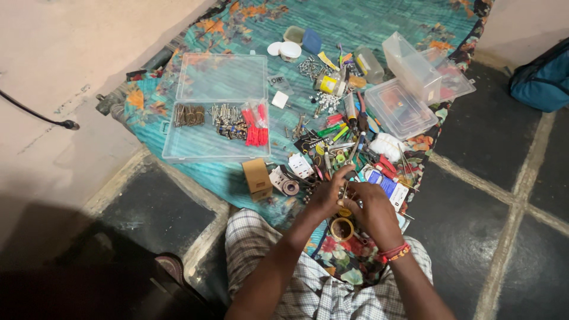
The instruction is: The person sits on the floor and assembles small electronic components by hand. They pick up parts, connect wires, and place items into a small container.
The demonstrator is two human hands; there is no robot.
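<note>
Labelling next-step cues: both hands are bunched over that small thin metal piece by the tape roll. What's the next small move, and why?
Probably lift the metal piece slightly clear of the pile before working on it. The left hand and right hand both pinch it, directly above the crowded tools on the floral cloth, with a tape roll just below. What the piece is cannot be made out.

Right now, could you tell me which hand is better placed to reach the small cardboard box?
Probably the left hand: the cardboard box lies on its side of the cloth, while the right hand is farther away.
</note>
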